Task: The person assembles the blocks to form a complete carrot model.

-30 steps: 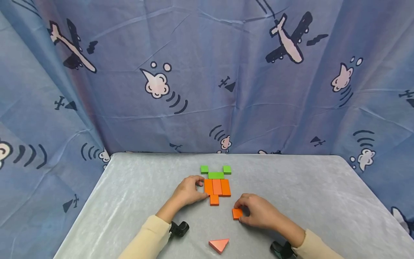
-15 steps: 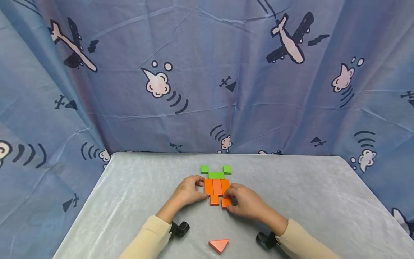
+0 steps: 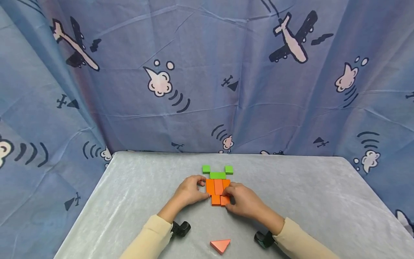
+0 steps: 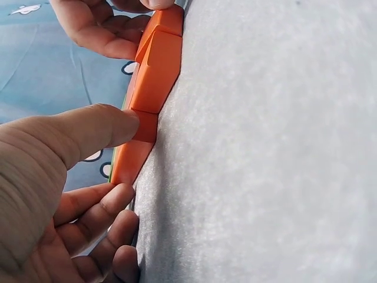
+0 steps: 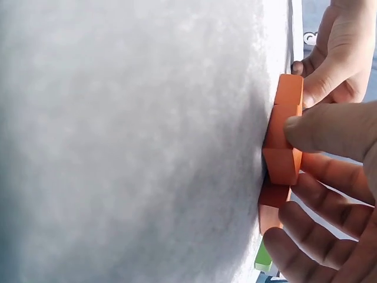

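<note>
My left hand (image 3: pixel 188 190) holds the left orange rectangular block (image 3: pixel 210 187), thumb at its near end and fingers along its left side. In the left wrist view the thumb (image 4: pixel 121 125) presses this block (image 4: pixel 126 162). My right hand (image 3: pixel 246 200) pinches an orange square block (image 3: pixel 224 202) between thumb and fingers, right beside another orange square block (image 3: pixel 215 200). Both squares lie below the row of long blocks. A lighter orange block (image 3: pixel 218 187) is the middle one; the right orange block (image 3: pixel 226 183) is partly hidden by my right fingers.
Above the row lie a green rectangular block (image 3: pixel 217 175) and two green squares, left (image 3: pixel 206 169) and right (image 3: pixel 229 169). A pink triangular block (image 3: pixel 220 246) lies near the front of the cloth-covered table (image 3: pixel 136 187). A blue patterned curtain (image 3: pixel 194 90) hangs behind.
My right hand has brought the orange square from the right, leftward and away from me, up beside the other square. My left hand stays in place on the left block.
</note>
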`<state>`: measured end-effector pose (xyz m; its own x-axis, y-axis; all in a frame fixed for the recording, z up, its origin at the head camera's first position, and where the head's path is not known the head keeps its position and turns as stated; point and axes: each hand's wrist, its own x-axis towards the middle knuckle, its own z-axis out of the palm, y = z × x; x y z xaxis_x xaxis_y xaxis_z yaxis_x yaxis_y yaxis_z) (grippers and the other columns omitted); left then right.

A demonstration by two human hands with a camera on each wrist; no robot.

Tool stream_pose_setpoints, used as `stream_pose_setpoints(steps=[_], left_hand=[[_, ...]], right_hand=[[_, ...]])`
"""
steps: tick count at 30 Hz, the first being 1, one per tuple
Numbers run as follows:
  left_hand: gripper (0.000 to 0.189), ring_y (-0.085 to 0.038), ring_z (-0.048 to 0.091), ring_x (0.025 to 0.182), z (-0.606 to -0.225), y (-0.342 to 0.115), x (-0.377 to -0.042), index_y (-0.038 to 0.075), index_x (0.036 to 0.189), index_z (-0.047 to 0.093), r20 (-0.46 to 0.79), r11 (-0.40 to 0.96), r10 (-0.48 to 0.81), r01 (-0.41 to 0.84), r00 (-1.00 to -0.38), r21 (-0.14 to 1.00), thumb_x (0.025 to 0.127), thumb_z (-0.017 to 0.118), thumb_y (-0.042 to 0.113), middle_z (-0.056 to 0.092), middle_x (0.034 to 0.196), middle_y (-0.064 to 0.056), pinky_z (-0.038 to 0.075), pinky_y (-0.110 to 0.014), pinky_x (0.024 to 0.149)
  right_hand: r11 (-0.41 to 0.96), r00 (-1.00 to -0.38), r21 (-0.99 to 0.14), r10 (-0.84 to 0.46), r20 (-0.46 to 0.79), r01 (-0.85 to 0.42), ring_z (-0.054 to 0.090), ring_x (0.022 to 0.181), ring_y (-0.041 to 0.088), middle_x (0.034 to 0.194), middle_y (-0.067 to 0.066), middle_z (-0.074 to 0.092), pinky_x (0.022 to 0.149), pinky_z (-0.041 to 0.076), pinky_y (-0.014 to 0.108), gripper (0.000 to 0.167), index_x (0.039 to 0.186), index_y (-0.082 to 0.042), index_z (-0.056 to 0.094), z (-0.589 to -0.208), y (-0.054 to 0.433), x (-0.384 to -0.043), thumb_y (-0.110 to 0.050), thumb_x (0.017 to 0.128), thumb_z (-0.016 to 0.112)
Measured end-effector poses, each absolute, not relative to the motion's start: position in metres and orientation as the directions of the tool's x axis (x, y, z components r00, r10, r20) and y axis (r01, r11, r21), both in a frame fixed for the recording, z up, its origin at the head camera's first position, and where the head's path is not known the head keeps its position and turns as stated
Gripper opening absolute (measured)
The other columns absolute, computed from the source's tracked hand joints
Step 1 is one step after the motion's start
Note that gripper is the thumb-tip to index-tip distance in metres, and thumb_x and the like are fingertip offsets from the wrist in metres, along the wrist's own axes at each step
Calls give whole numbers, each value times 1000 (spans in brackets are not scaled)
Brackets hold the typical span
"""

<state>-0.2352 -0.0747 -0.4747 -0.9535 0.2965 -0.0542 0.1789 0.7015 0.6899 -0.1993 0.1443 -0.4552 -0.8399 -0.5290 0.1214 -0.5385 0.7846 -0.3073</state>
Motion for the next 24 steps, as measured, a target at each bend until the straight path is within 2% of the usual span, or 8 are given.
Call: stream_pose_setpoints(steps=[6,13,24], left_hand=[[55,-9,54,83,-473,-74,-234,12,121,63,-61,705,291,171,-955,689,72,83,29,65,102,4,47,-30,78],[59,-9,52,80,-473,-72,-233,10,120,63,-42,719,288,187,-957,669,70,84,32,64,99,6,45,-28,74],[58,-11,55,87,-473,-70,-233,11,118,64,-34,742,263,179,-964,646,69,85,35,63,97,6,48,-33,83]], right_hand=[[780,-839,-318,-532,115,-539,50,76,7,87,-5,62,72,49,28,25,94,-12,71,-456,144,-200,-17,72,80],[779,-846,-348,-525,93,-522,49,74,7,86,-6,61,69,47,26,24,93,-12,71,-457,145,-202,-13,71,79],[758,-830,-351,-544,123,-549,50,73,7,84,-7,61,68,47,25,24,93,-12,70,-455,144,-201,-13,70,80]])
